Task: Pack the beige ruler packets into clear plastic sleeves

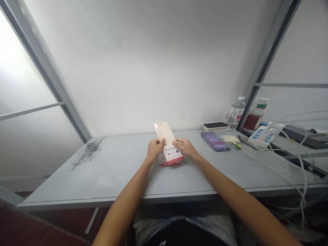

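Left grip [155,149] and right grip [185,147] pinch a printed packet [170,150] at 9 and 3 o'clock — an even hold; another packet [169,164] lies beneath, on the worktop [115,171].

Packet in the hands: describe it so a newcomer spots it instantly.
On the pale grey desk, the left hand and right hand grip a white packet. It has a red lower edge and a printed 4, and is held above a second red-edged packet lying flat.

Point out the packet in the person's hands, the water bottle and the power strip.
Packet [171,153]: head view, printed white front.
Water bottle [235,115]: head view, middle of the clear body.
Power strip [259,137]: head view, white casing beside the blue switches.
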A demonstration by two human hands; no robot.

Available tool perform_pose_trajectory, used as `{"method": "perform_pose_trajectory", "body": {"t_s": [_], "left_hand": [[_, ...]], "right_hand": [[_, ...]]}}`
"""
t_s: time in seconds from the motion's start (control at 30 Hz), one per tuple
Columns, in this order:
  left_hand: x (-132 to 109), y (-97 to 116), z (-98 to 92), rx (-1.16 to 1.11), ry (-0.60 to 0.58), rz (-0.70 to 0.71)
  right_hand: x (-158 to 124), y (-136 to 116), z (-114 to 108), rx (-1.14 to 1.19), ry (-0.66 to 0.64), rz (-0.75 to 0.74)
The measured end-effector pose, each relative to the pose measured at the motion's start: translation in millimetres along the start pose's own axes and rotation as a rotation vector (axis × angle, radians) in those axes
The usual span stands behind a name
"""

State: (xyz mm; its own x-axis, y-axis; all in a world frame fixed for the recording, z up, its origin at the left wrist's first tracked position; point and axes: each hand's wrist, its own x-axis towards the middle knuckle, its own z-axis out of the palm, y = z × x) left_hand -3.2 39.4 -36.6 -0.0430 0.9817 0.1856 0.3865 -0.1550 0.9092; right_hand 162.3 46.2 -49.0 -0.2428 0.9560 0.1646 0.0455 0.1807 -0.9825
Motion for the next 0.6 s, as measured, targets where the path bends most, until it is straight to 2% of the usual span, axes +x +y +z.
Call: {"method": "perform_pose_trajectory", "body": {"t_s": [0.13,0.23,0.3,0.43,0.5,0.6], "left_hand": [[5,-15,-4.5,0.398,0.134,-0.059],[6,-23,-6.1,0.477,0.148,-0.123],[6,-24,-7.7,0.495,0.150,-0.151],[5,-19,-11.3,0.473,0.121,-0.210],[5,-17,-10.0,0.403,0.096,-0.229],[4,-15,-0.8,0.207,0.120,-0.191]], "right_hand": [[2,10,-2,-0.351,0.042,0.025],[2,16,-4,-0.598,0.048,0.057],[2,18,-4,-0.677,0.091,0.062],[4,16,-4,-0.575,0.188,0.053],[5,15,-2,-0.424,0.144,0.055],[5,13,1,-0.073,0.048,0.122]]}}
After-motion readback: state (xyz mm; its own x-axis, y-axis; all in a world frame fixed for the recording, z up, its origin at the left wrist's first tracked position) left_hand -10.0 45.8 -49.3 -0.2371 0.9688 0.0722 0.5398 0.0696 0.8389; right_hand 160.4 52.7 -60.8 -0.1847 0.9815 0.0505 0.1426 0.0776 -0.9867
